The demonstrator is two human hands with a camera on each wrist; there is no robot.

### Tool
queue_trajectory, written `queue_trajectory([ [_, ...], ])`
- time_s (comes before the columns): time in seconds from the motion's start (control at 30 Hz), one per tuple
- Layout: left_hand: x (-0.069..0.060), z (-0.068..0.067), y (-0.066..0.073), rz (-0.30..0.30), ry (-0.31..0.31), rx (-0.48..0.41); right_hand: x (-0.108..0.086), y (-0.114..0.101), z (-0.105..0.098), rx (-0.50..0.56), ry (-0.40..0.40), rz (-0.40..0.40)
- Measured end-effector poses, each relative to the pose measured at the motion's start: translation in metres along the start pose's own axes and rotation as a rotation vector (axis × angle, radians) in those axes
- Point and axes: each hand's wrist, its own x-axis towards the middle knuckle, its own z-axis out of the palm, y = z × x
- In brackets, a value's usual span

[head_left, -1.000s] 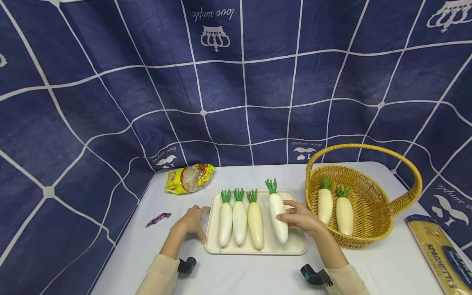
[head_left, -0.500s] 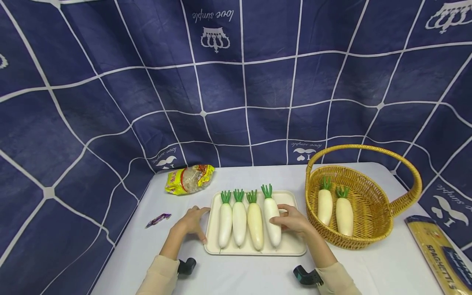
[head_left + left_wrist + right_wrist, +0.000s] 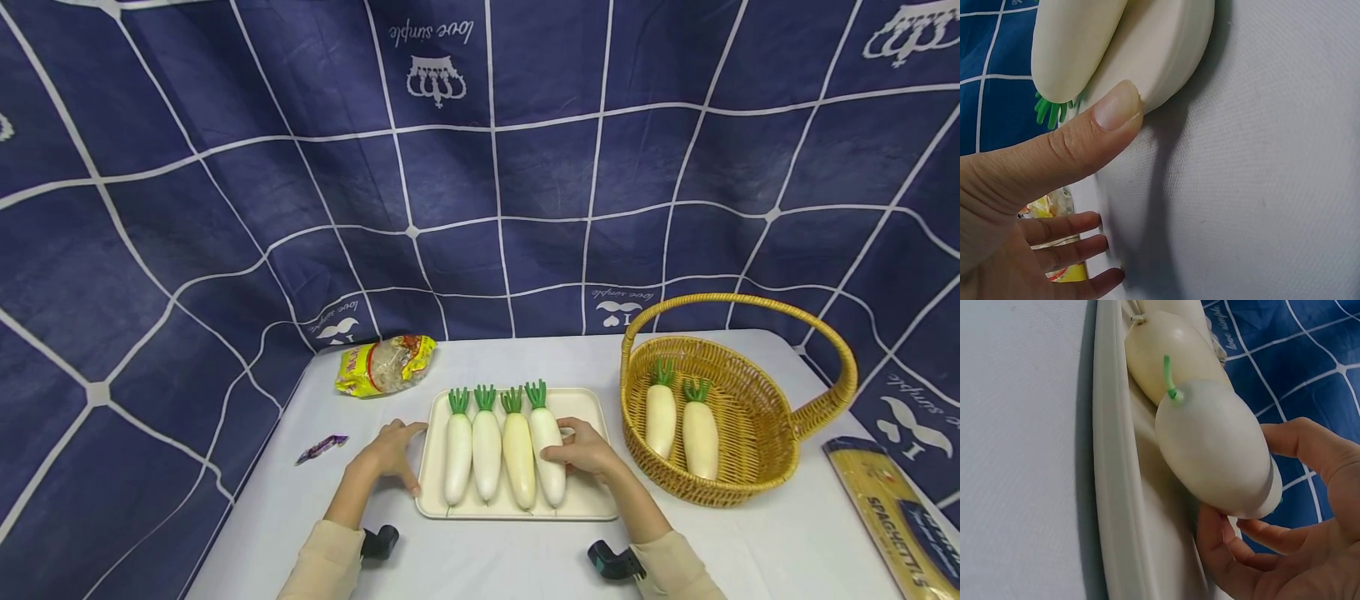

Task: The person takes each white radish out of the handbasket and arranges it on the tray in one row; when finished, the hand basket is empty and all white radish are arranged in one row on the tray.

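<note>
Several white radishes with green stubs lie side by side on a cream tray (image 3: 592, 500). My right hand (image 3: 587, 450) holds the rightmost white radish (image 3: 547, 442), thumb on one side and fingers on the other. In the right wrist view that radish (image 3: 1216, 444) sits in the fingers, close beside a yellower radish (image 3: 1175, 353). The yellower radish (image 3: 519, 458) is just left of it in the head view. At the tray's left edge my left hand (image 3: 392, 454) rests with fingers spread; in the left wrist view its thumb (image 3: 1116, 109) touches the tray's rim.
A wicker basket (image 3: 757, 475) with two radishes (image 3: 701, 437) stands to the right, its handle arching high. Far right lies a spaghetti pack (image 3: 892, 517). A yellow food bag (image 3: 386, 367) and a small purple wrapper (image 3: 322, 448) are at left.
My right hand has moved left with the radish, bringing it from the tray's right part to beside the yellower one. It also sits slightly lower in view. The left hand has stayed put.
</note>
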Motion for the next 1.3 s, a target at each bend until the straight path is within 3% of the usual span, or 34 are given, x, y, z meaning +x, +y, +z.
queue_trajectory([
  [0.43, -0.002, 0.0, -0.001, 0.012, 0.002, -0.005, -0.003, -0.005, 0.01, -0.202, 0.134, 0.013],
  [1.3, 0.002, -0.001, -0.001, 0.001, -0.001, 0.003, -0.002, -0.008, 0.012, -0.202, 0.127, 0.005],
])
